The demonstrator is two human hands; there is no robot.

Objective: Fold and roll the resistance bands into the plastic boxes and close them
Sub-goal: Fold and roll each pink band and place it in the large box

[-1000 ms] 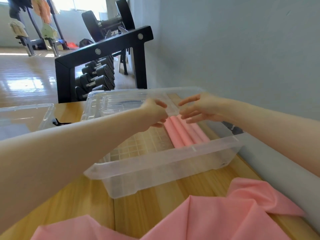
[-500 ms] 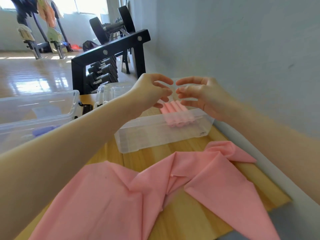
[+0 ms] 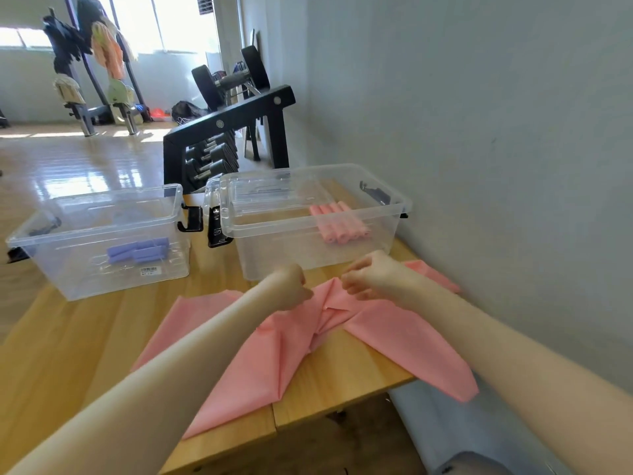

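A loose pink resistance band [image 3: 281, 354] lies crumpled across the wooden table [image 3: 85, 337] in front of me. My left hand [image 3: 291, 286] and my right hand [image 3: 371, 274] are both curled down on its bunched middle, close together, and seem to pinch the fabric. Behind them stands an open clear plastic box [image 3: 274, 231] holding several rolled pink bands [image 3: 340, 222]. A second open clear box [image 3: 85, 234] at the left holds rolled purple bands [image 3: 138, 252].
A clear lid [image 3: 270, 190] leans behind the right box. A grey wall [image 3: 479, 166] runs close along the table's right edge. A black dumbbell rack [image 3: 222, 142] stands beyond the table. The table's near edge is just below the band.
Both hands came back from over the right box and dropped onto the loose pink band, fingers now curled. My view pulled back and the left box came fully into sight.
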